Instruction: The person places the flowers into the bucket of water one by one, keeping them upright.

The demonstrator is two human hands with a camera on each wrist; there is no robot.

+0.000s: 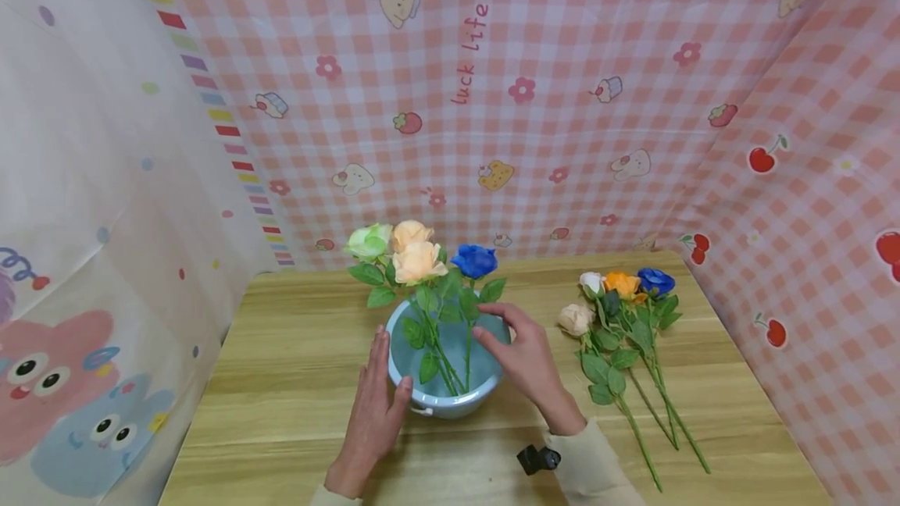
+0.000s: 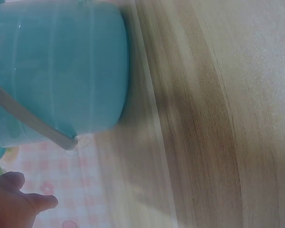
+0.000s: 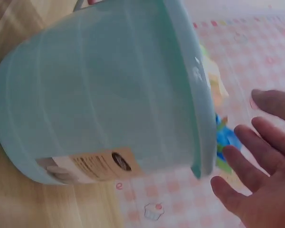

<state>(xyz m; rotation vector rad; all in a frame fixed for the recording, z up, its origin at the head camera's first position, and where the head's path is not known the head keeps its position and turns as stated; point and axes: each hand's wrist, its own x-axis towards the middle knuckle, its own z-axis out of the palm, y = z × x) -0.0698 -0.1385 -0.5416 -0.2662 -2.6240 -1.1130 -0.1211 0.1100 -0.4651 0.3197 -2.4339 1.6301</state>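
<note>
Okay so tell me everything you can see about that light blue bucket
The bucket is light blue, glossy and plastic-looking, with a thick rim, pale lines ringing its wall, a pale handle hanging down its side and a brown label with a black oval. It stands upright on the wooden table. Four roses, one pale green, two peach, one blue, lean in it, heads above the rim. The left hand is beside it, contact unclear; the right hand is by its opposite side.
</note>
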